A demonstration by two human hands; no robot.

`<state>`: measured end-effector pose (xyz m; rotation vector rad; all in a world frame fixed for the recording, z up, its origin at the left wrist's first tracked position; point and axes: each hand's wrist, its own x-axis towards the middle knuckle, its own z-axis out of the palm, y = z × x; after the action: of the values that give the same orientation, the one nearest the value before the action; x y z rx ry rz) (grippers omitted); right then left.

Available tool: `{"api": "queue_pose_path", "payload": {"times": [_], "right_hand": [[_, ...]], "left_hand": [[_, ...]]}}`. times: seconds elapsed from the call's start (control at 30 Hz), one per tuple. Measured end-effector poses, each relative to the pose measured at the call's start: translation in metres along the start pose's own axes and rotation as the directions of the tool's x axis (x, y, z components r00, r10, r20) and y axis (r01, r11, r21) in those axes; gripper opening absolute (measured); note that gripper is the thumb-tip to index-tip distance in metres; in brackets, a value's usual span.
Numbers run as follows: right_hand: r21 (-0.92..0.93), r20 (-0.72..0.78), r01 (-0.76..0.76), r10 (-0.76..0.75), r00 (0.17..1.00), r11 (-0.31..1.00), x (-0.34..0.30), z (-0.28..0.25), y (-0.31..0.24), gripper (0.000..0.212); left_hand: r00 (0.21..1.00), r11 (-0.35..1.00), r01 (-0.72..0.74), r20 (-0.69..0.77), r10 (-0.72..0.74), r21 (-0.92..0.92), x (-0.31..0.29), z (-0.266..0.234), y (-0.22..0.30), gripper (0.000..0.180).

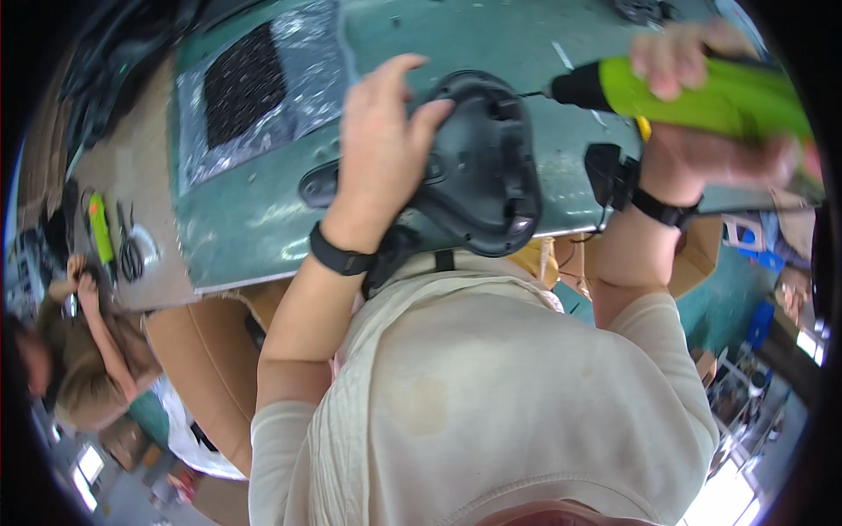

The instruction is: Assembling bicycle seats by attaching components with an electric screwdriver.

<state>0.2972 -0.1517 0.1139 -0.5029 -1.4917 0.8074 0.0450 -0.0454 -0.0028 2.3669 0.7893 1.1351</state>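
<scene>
A black molded plastic part (478,162), with a wide hollow head and a narrow arm, rests on the green-topped table. My left hand (377,145) lies over its narrow arm, fingers stretched out and thumb apart, the thumb near the head's rim. My right hand (702,153), blurred, is wrapped round a lime-green electric screwdriver (728,96) with a black nose. Its thin bit points left at the part's upper right edge; whether it touches cannot be told. Both wrists wear black bands, and a small black device (605,175) sits at the right one.
A clear plastic bag (311,74) of small dark pieces lies on the green table (254,237) at far left. Cardboard boxes (206,368) stand below the table edge. At left, another person's hands (83,285) are near a second green screwdriver (101,228) and scissors (130,254).
</scene>
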Motion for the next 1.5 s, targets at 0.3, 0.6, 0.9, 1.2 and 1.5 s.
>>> {"api": "queue_pose_path", "payload": {"times": [0.3,0.6,0.9,1.2,1.5], "right_hand": [[-0.16,-0.483,-0.2,0.1,0.87,0.967,0.013,0.031,0.02,0.074],[-0.047,-0.452,-0.263,0.214,0.866,0.964,0.019,0.035,0.013,0.079],[-0.03,-0.465,-0.317,0.268,0.844,0.948,0.02,0.035,0.02,0.081],[0.34,-0.107,0.042,-0.006,0.994,0.939,0.019,0.012,0.068,0.078],[-0.072,-0.17,-0.344,0.329,0.929,0.936,0.005,0.028,0.062,0.071]], "left_hand": [[0.947,0.988,0.13,0.284,-0.15,0.088,-0.008,0.009,-0.004,0.022],[0.928,0.979,0.179,0.315,-0.2,0.093,-0.005,0.011,-0.002,0.021],[0.912,0.973,0.214,0.341,-0.23,0.084,-0.004,0.01,-0.001,0.021],[0.922,0.98,0.159,0.336,-0.191,0.121,-0.011,0.01,-0.003,0.02],[0.899,0.974,0.191,0.378,-0.222,0.119,-0.005,-0.002,0.003,0.027]]}}
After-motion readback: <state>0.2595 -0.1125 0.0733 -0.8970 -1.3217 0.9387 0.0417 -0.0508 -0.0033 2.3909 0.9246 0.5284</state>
